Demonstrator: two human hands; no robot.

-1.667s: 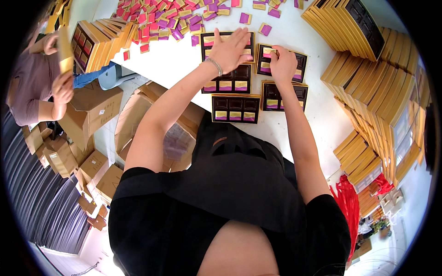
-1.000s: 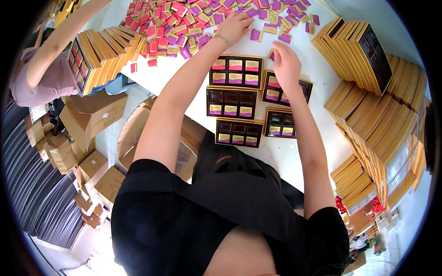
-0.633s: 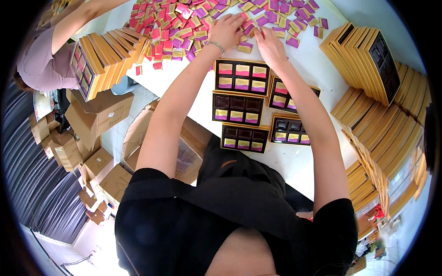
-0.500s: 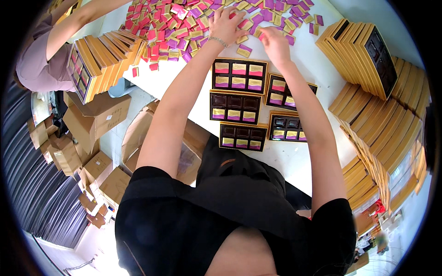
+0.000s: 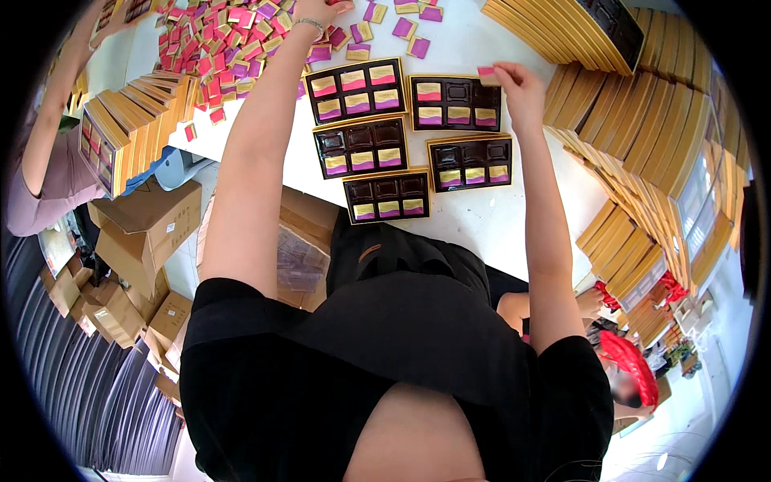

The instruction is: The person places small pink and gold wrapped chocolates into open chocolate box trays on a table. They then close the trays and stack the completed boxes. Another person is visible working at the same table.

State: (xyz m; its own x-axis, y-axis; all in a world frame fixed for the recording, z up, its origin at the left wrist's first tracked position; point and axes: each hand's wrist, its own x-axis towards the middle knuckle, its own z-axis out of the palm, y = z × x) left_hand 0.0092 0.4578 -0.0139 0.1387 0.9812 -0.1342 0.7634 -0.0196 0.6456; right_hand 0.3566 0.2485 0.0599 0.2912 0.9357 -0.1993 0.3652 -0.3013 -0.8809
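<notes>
My right hand [image 5: 520, 90] pinches a small pink-and-gold packet [image 5: 487, 76] beside the upper right corner of a black tray [image 5: 456, 90]. That tray holds one pink packet in its back row and purple-and-gold ones along its front row. My left hand [image 5: 313, 11], cut off by the top edge, is closed at the loose packets [image 5: 233, 48], with a pink packet at its fingertips. Left of that tray lies a tray [image 5: 356, 88] with all compartments filled. Three others, a tray [image 5: 361, 146], a tray [image 5: 387, 194] and a tray [image 5: 471, 163], have purple packets only in their front rows.
Stacked gold-edged trays [image 5: 554, 32] stand at the back right, with more piles [image 5: 642, 136] below. On the left is another tray stack [image 5: 136, 120], near a co-worker's arm [image 5: 56, 96]. Cardboard boxes [image 5: 144, 233] sit beside the table. Another person in a red cap [image 5: 630, 365] is at lower right.
The view has shifted, so the trays appear higher and further left. My right hand has come from the loose packets to the right tray with a pink packet. My left hand stays by the packets.
</notes>
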